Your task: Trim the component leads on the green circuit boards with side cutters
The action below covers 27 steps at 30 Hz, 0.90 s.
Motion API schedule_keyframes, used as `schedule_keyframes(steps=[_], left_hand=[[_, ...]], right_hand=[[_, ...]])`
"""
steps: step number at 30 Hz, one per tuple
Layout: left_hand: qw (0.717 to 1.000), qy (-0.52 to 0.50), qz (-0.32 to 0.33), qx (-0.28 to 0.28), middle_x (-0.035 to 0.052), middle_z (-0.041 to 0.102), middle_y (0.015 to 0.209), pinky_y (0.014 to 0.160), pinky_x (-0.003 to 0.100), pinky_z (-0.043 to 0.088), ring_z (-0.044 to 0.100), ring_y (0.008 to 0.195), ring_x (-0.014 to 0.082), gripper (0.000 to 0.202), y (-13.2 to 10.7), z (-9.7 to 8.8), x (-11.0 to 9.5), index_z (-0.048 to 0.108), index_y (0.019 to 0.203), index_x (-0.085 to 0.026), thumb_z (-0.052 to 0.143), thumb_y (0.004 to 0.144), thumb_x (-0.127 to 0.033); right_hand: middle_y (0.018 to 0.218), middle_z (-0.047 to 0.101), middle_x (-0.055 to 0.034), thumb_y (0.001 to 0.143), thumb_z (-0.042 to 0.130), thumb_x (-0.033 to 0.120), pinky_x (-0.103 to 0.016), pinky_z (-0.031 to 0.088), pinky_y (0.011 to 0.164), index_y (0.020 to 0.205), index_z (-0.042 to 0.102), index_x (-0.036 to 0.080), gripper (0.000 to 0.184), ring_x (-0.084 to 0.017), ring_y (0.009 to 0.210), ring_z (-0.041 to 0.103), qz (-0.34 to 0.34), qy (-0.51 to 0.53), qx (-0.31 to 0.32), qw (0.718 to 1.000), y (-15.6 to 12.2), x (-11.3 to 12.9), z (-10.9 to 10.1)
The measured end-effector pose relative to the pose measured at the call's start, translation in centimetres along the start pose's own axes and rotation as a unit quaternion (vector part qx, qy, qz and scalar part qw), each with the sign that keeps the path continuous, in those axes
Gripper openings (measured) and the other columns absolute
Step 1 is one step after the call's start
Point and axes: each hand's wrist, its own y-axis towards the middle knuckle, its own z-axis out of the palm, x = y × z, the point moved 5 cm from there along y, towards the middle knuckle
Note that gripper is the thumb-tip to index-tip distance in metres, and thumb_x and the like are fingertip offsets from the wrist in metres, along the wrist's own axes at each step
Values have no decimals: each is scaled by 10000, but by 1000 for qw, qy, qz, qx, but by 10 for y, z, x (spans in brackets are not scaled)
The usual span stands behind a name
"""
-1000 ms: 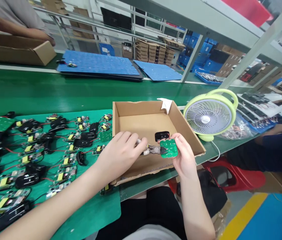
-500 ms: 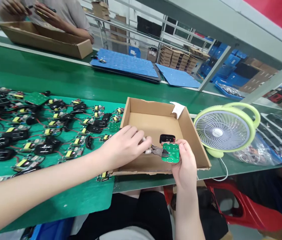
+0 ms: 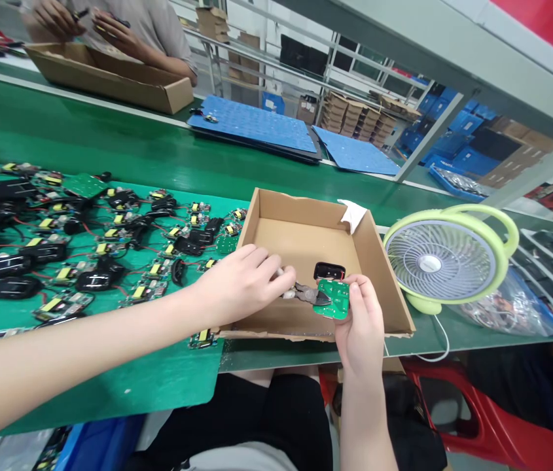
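My left hand is closed round the handles of a pair of cutting pliers. The jaws of the pliers meet the left part of a green circuit board. My right hand pinches that board by its right edge, solder side facing me. Just behind the board is a black plastic housing with a red wire at its right end. Both hands work over an open cardboard box; most of the pliers' handles are hidden by my left fingers.
Many circuit boards with black housings lie on a green mat at left. A green fan stands right of the box. Blue sheets lie behind. Across the bench, another person's hands work over a cardboard box.
The view has shifted slightly, so the background sits further right. The board has tilted a little in my right hand, and the pliers' jaws still touch it.
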Motion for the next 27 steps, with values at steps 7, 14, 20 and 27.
schedule_keyframes(steps=[7,14,20,27], left_hand=[[1000,10,7,9,20,539,626,555,313,361,473,561,181,253,2,-3,1,572,758,-196,452,925,-49],[1000,-12,0,22,18,540,579,521,307,384,523,526,187,247,5,0,6,547,698,-197,492,863,-21],[994,-52,-10,94,30,628,625,518,305,415,607,551,200,205,9,18,16,587,753,-190,505,821,-15],[976,-119,-56,174,64,678,672,534,301,451,669,607,222,196,15,30,21,626,785,-179,511,809,-21]], right_hand=[[827,665,29,900,711,454,-254,554,587,916,628,267,205,-131,614,621,-1,9,7,1000,-1,0,0],[824,664,17,869,728,462,-266,550,597,917,624,264,229,-152,649,628,15,6,5,1000,4,-2,-1],[787,646,23,815,756,411,-235,503,550,846,644,243,204,-128,625,599,28,44,-9,999,14,-1,7],[799,652,12,750,799,431,-229,505,552,814,639,216,275,-127,668,613,28,64,-18,997,21,-3,8]])
